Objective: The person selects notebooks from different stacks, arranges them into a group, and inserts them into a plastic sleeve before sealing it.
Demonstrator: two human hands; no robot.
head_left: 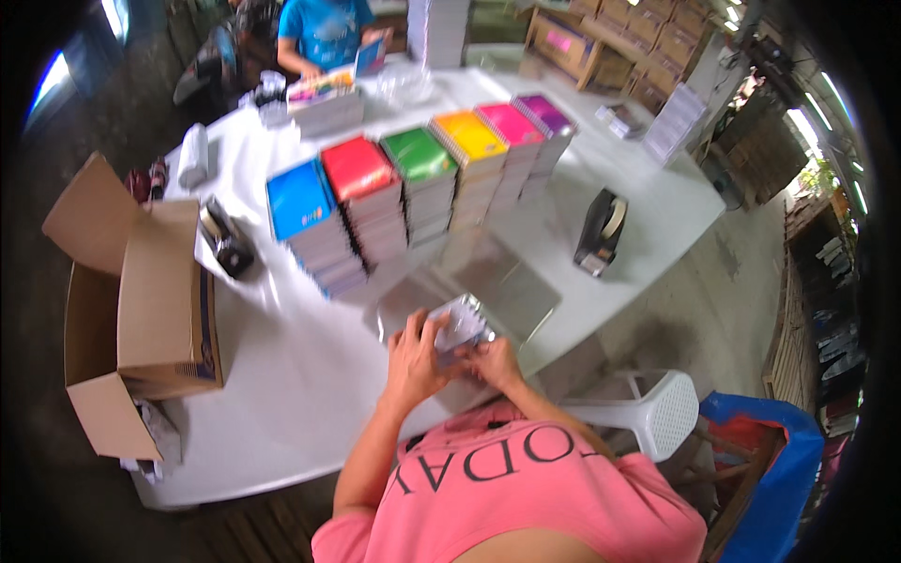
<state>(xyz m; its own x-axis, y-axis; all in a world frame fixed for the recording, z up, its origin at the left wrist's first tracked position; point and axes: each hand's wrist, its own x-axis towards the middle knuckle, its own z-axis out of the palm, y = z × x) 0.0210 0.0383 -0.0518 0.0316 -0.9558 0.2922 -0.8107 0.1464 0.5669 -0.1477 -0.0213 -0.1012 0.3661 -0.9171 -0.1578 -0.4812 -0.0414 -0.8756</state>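
Close to the table edge in front of me, both hands are on a small pack in shiny clear plastic (pixel 462 324); glare hides what is inside. My left hand (pixel 419 358) grips its left side with bent fingers. At the near right corner, my right hand (pixel 494 363) pinches the plastic. Under the pack lies a flat clear sheet (pixel 516 298) on the white table. Beyond it, spiral notebooks stand in a row of tall stacks: blue (pixel 300 205), red (pixel 358 169), green (pixel 418 154), yellow (pixel 468 136), pink (pixel 510 124) and purple (pixel 544 114).
A tape dispenser (pixel 601 233) stands right of the stacks, another (pixel 225 239) on the left beside an open cardboard box (pixel 164 291). Across the table, a person in blue (pixel 324 33) handles a booklet. A white plastic stool (pixel 668 413) is at my right.
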